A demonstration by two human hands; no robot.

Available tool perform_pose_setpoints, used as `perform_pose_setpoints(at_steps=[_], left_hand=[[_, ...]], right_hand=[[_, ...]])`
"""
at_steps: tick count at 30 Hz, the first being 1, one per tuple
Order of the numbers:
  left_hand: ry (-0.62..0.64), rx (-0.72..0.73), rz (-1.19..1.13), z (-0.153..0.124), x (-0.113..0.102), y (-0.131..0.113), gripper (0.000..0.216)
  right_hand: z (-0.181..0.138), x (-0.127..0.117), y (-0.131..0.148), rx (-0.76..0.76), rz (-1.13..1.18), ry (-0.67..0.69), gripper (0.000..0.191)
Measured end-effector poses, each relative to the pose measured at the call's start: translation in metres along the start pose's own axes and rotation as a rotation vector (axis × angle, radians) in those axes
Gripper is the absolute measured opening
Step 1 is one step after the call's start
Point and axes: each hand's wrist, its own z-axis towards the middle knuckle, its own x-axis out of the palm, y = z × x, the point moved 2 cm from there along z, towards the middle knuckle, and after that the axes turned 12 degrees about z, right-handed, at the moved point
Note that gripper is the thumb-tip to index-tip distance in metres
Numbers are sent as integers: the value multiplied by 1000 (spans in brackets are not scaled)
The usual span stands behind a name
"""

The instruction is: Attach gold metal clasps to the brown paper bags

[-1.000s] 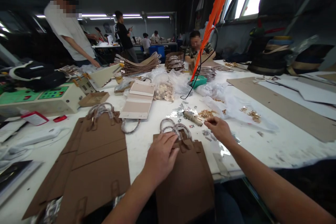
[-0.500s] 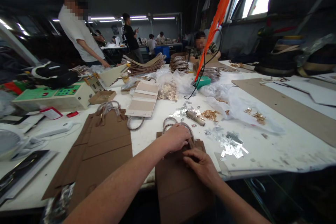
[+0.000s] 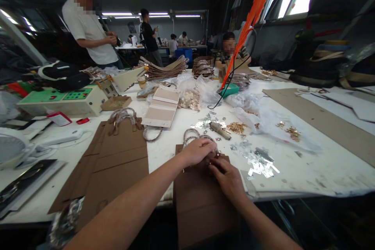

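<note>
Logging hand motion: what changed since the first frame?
Right hand came back from the gold pieces to the upper part of the brown panel; left hand shifted right, over the handles. A co-worker's lowered hand rose. Tan roll and pale panel stayed.

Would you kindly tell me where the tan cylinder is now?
Right of centre in the head view, the tan cylinder lies beside gold-coloured pieces, beyond the right hand.

Left of the brown bag point(image 3: 205, 211), a strip of tabletop point(image 3: 161, 148) gave you room, though your left forearm point(image 3: 137, 197) crossed its near end. Right of the bag, silver plates point(image 3: 262, 162) blocked you; beyond it, a tan roll point(image 3: 220, 131).
</note>
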Motion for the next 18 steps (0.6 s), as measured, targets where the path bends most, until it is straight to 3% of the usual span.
perform_pose_setpoints(at_steps=[3,9,18], left_hand=[[-165,-84,280,-16,1,21,29],[-208,-137,573,-26,15,22,38],[-115,-159,630,-15,13,13,45]], right_hand=[[8,-3,0,119,113,-61,48],[24,-17,12,137,-23,-85,46],[33,-32,29,12,-563,171,31]])
